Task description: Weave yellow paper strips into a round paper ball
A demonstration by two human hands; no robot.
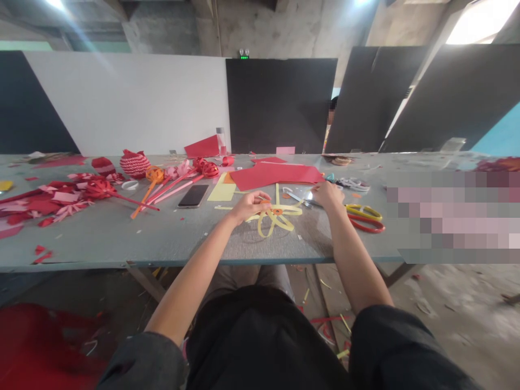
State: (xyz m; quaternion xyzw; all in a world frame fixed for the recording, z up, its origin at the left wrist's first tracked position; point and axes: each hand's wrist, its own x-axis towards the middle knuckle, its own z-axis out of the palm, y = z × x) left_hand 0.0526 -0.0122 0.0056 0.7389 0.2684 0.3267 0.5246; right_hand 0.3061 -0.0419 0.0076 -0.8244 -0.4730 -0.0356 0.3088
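A flower of looped yellow paper strips [277, 218] with a small orange centre lies on the grey table [162, 238] in front of me. My left hand [251, 205] is closed in a pinch on the flower's upper left side, near the orange centre. My right hand [326, 194] rests further right with its fingers curled over a strip or small object that I cannot make out, beside a shiny clear piece [303, 196]. Scissors with yellow and red handles [364, 217] lie just right of that hand.
A red paper sheet [276, 174] and a yellow sheet [222, 191] lie behind the flower, and a black phone [193, 195] sits to the left. Red, pink and orange paper flowers on sticks [162, 184] and scraps cover the table's left. Black and white partition boards stand behind.
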